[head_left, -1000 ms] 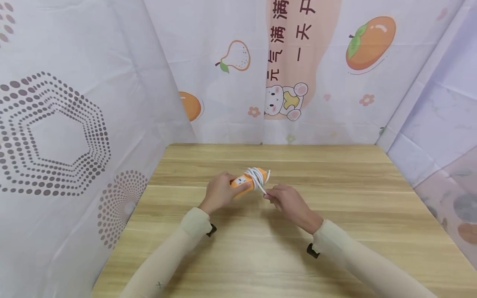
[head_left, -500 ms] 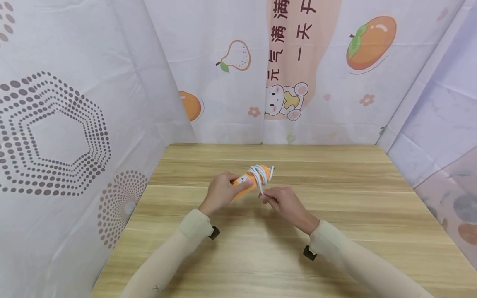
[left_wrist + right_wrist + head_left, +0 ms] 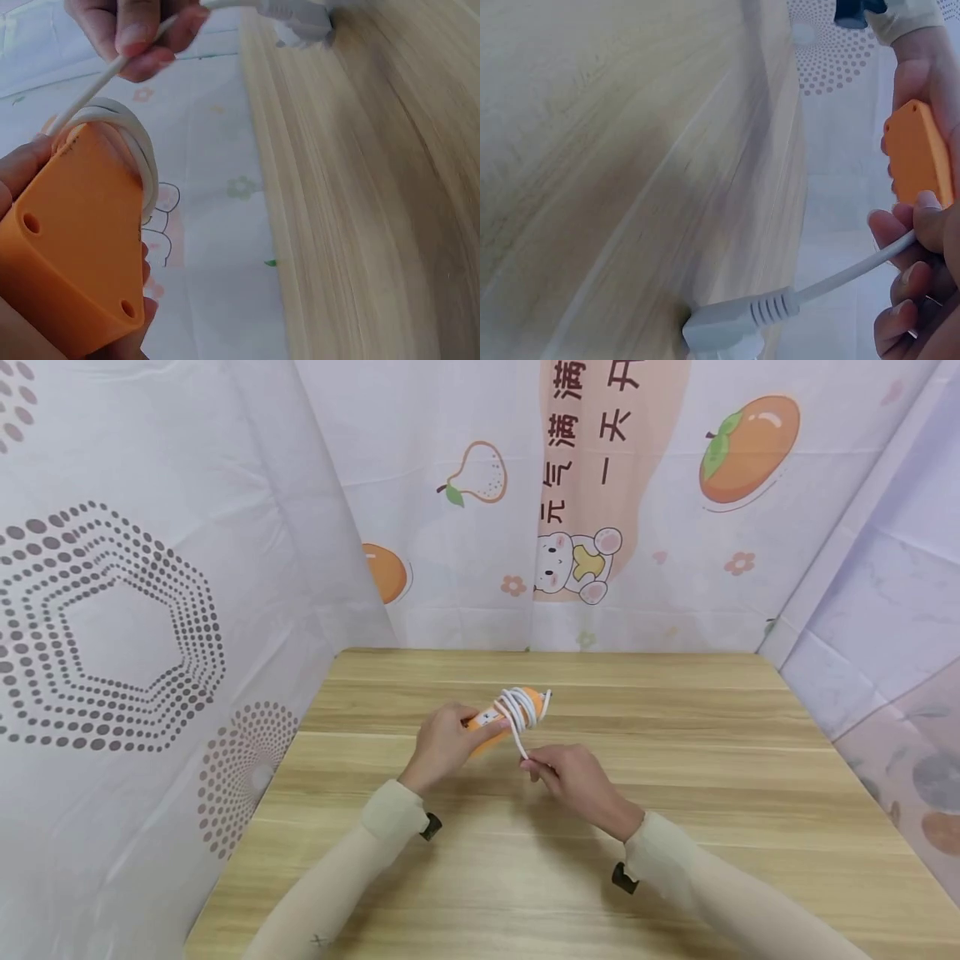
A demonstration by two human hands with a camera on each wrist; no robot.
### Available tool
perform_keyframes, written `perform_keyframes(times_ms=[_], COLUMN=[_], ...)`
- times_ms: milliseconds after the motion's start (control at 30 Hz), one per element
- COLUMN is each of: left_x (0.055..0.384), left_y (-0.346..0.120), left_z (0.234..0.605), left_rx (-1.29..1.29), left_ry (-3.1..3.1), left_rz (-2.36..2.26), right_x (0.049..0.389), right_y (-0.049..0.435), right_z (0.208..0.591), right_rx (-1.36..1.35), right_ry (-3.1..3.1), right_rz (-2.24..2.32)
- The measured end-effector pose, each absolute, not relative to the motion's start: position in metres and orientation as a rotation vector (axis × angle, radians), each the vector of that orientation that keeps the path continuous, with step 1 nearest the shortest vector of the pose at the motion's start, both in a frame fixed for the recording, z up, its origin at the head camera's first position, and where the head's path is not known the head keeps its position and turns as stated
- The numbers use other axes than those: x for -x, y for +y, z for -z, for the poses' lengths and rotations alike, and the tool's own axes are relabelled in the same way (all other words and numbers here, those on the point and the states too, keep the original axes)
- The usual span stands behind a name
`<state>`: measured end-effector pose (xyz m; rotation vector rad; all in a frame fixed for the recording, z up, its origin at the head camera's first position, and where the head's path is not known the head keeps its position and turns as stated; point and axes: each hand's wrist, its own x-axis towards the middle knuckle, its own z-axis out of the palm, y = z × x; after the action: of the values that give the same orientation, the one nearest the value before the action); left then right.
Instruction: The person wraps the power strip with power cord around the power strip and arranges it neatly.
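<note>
An orange power strip [image 3: 82, 232] is gripped by my left hand [image 3: 441, 747] above the table, tilted with its far end up to the right. Several turns of white cord [image 3: 519, 710] wrap around that far end. From the wrap a length of cord runs down to my right hand [image 3: 576, 781], which pinches it between thumb and fingers. Just beyond those fingers hangs the grey-white plug [image 3: 739, 328], seen close to the tabletop in both wrist views. The plug is hidden behind the right hand in the head view.
A wood-grain table [image 3: 697, 760] lies under both hands. White printed curtains [image 3: 450, 568] hang along its back, left and right sides. Each wrist carries a small dark camera mount [image 3: 624, 878].
My right hand has moved slightly left and, lately, toward me with the cord. The cord now crosses the strip closer to my left hand. The strip's far end has risen a little.
</note>
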<state>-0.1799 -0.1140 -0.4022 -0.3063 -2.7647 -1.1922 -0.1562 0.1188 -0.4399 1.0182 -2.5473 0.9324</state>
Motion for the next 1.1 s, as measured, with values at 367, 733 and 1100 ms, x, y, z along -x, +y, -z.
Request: perform_keyframes(times_ms=[367, 733, 1100], left_x=[0.173, 0.169, 0.156], left_y=[-0.120, -0.124, -0.104], left_z=[0.397, 0.396, 0.401], left_rx=[0.483, 1.081, 1.460], left_ry=[-2.721, -2.780, -2.800], left_rz=[1.586, 1.469, 0.620], right_x=[0.167, 0.174, 0.186], right_y=[0.130, 0.145, 0.138], right_z=[0.451, 0.449, 0.431], right_rx=[-1.028, -1.102, -1.413], right_ry=[-2.610, -2.469, -2.253], right_rz=[-0.817, -0.769, -0.332])
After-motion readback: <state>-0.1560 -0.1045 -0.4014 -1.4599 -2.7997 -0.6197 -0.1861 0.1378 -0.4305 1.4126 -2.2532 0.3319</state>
